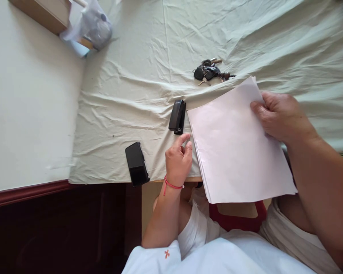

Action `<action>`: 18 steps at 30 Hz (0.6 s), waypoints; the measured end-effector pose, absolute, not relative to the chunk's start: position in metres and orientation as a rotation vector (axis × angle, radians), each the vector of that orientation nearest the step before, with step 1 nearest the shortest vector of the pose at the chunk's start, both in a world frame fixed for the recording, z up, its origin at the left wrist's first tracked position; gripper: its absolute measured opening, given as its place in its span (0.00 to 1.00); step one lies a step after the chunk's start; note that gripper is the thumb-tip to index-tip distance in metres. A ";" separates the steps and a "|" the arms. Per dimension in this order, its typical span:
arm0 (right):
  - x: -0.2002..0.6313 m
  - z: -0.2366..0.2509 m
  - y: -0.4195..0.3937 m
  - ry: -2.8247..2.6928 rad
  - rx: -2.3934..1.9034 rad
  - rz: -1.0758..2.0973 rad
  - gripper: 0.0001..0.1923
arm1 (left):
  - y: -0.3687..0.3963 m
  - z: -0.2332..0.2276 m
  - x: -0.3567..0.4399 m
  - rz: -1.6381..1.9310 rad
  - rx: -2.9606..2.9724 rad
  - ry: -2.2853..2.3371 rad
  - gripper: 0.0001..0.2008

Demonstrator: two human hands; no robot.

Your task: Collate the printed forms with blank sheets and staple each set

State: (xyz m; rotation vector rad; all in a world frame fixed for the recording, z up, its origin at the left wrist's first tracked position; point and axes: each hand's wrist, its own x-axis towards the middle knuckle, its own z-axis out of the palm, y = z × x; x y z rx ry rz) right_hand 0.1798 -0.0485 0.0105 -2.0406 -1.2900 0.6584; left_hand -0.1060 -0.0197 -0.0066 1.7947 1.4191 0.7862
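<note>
A small stack of white paper sheets [237, 148] reaches over the table's front edge, its edges slightly fanned at the left. My right hand [280, 114] grips the stack at its right side, thumb on top and the other fingers hidden below. Just left of the paper is my left hand [179, 158], with a red string on the wrist. Its index finger and thumb are apart, the other fingers curl in, and nothing is held. Right beyond that index fingertip lies a black stapler [177, 116] on the cloth.
A wrinkled pale green cloth [125, 99] covers the table. A black phone [137, 163] lies at the front left edge, and a bunch of keys [208, 71] lies beyond the paper. At the back left, a plastic bag [93, 28] stands beside a cardboard box [45, 13] near the white wall.
</note>
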 end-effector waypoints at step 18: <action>0.178 0.004 -0.045 -1.309 -2.153 0.634 0.11 | -0.011 -0.009 -0.072 0.949 1.138 1.384 0.23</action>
